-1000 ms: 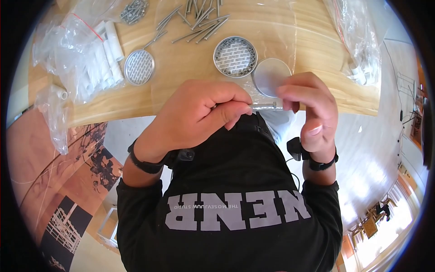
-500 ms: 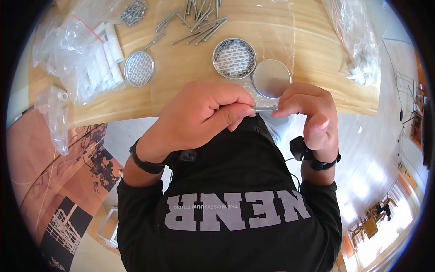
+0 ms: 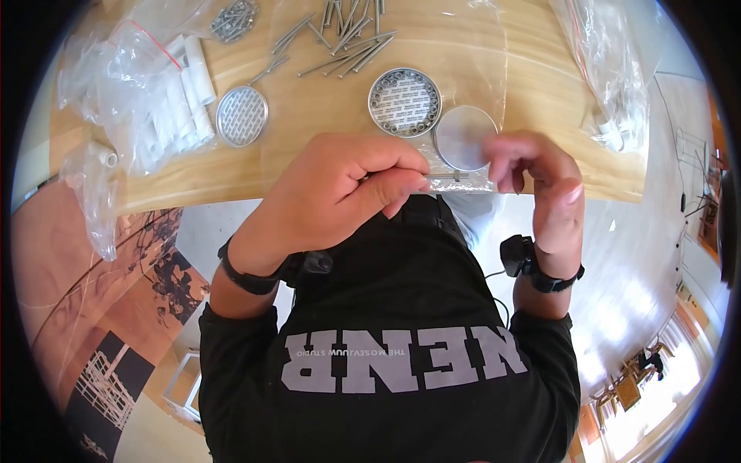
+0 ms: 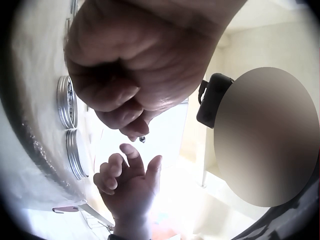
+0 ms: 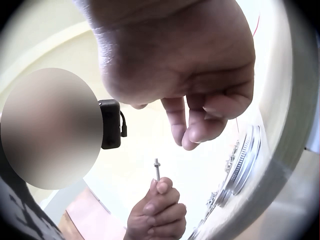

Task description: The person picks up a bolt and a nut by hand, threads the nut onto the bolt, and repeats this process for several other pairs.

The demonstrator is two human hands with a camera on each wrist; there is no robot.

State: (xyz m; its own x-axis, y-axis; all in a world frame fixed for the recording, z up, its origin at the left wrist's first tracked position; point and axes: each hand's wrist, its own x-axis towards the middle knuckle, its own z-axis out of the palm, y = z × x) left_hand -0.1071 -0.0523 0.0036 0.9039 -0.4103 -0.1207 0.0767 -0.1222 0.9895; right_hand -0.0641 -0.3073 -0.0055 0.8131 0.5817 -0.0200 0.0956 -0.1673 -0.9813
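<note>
My left hand [image 3: 351, 181] holds a bolt [image 3: 440, 176] between thumb and curled fingers near the table's front edge. The bolt points sideways toward the right hand, and a small nut [image 3: 457, 176] sits on it close to the tip. In the right wrist view, the bolt [image 5: 158, 172] sticks up out of the left fist, the nut just below its end. Its other end is hidden in the palm. My right hand [image 3: 544, 177], slightly blurred, is just beyond the tip, fingers loosely bent and apart from the bolt. Nothing shows between its fingers [image 4: 134, 156].
Behind the hands stand a round tin [image 3: 404, 103] with several nuts around its inside and a round lid [image 3: 466, 139]. Another lid [image 3: 242, 116] lies left. Loose bolts [image 3: 351, 46], a heap of small hardware [image 3: 234, 21], bagged white tubes [image 3: 181, 96] and a plastic bag [image 3: 610, 85] are around.
Half a second ago my right fingertips were at the bolt's end; they have since drawn away and lifted. My left hand keeps its grip, and more tip shows past the nut.
</note>
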